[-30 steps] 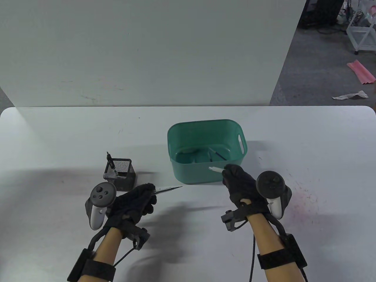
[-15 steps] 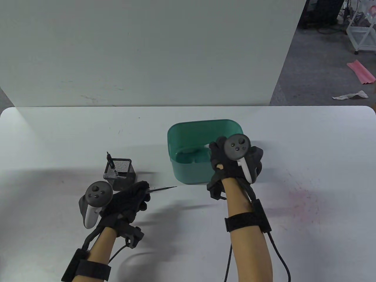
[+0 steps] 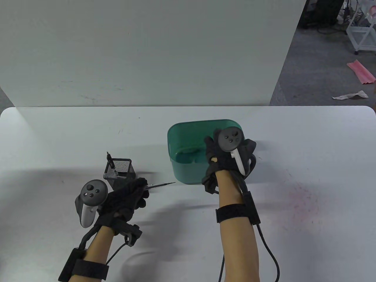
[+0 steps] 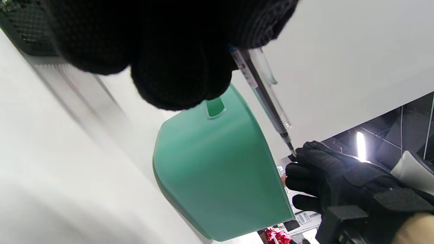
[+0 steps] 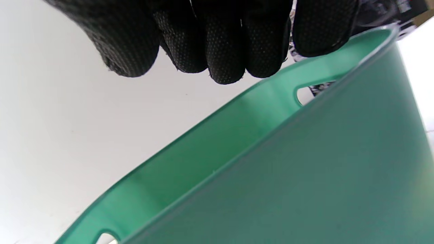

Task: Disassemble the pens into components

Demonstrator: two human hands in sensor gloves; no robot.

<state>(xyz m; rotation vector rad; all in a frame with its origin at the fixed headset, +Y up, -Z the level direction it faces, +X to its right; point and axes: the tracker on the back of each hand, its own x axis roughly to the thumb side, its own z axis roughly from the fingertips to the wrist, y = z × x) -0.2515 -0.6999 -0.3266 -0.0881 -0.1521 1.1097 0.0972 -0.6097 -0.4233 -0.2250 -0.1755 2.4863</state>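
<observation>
My left hand (image 3: 140, 189) grips a clear pen (image 3: 161, 185) by its back end, with the uncapped tip pointing right toward the green basket (image 3: 176, 130). In the left wrist view the pen (image 4: 266, 98) shows its clear barrel and dark refill, with the tip near the right glove (image 4: 325, 176). My right hand (image 3: 214, 144) hovers over the right half of the basket, palm down. In the right wrist view its fingers (image 5: 225, 51) hang loosely above the basket rim (image 5: 271, 84), with nothing visible between them. The hand hides most of the basket's inside.
A black mesh pen holder (image 3: 122, 171) stands just behind my left hand, with dark pens (image 3: 110, 160) sticking out of it. It also shows in the left wrist view (image 4: 20, 27). A white wall panel stands behind the table. A faint pink stain (image 3: 302, 199) marks the table at the right.
My right hand carried a small white pen piece from in front of the basket to over it; the piece no longer shows. My left hand drifted slightly left with the pen.
</observation>
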